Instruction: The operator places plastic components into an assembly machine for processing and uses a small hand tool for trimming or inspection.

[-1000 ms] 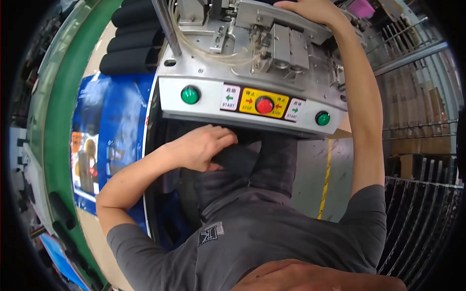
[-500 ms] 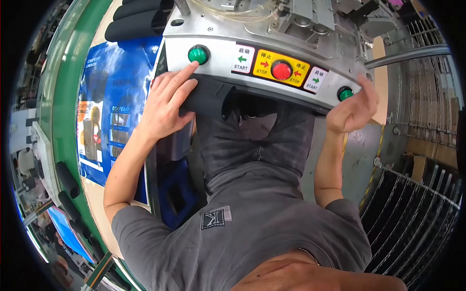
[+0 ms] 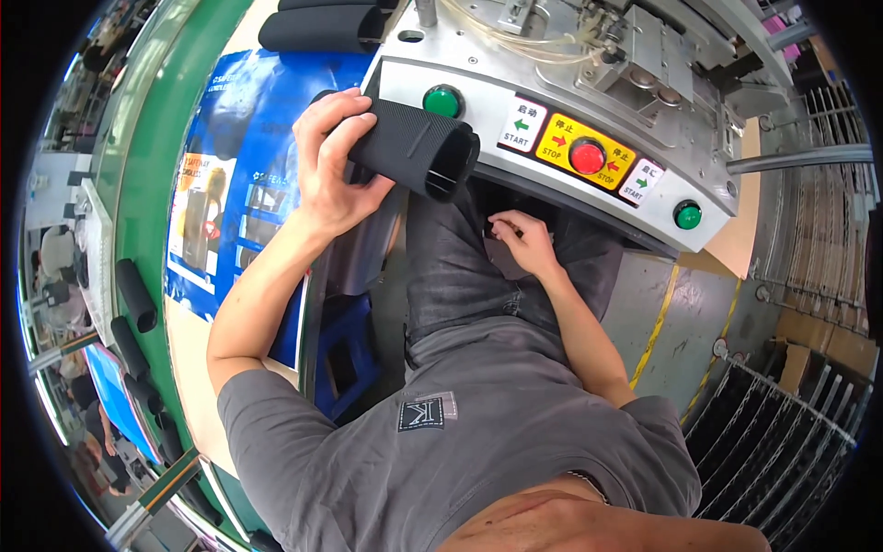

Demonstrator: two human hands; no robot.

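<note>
My left hand [image 3: 333, 170] is wrapped round a black hollow sleeve with a ribbed surface [image 3: 409, 145], held in front of the machine's control panel. Its open end faces right, toward me. Just beyond it is a green push button [image 3: 443, 101]. Over my lap, below the panel's edge, my right hand [image 3: 524, 241] has its fingers curled together; whatever may be in them is too small or hidden to make out. A dark opening or piece [image 3: 508, 260] lies by those fingers, between my thighs. On the panel, a red button [image 3: 587, 155] and a second green button [image 3: 687, 214] stand untouched.
Behind the panel is a metal machine bed [image 3: 515, 69] with clamps and clear tubing. More black sleeves [image 3: 322, 29] lie at the far left, beside a blue printed sheet [image 3: 248, 198]. A blue stool [image 3: 345, 359] stands below; wire racks [image 3: 782, 432] are at right.
My left hand has left the green button and raised the black sleeve, now gripped. My right hand has moved from the right green button down to my lap. The view has shifted.
</note>
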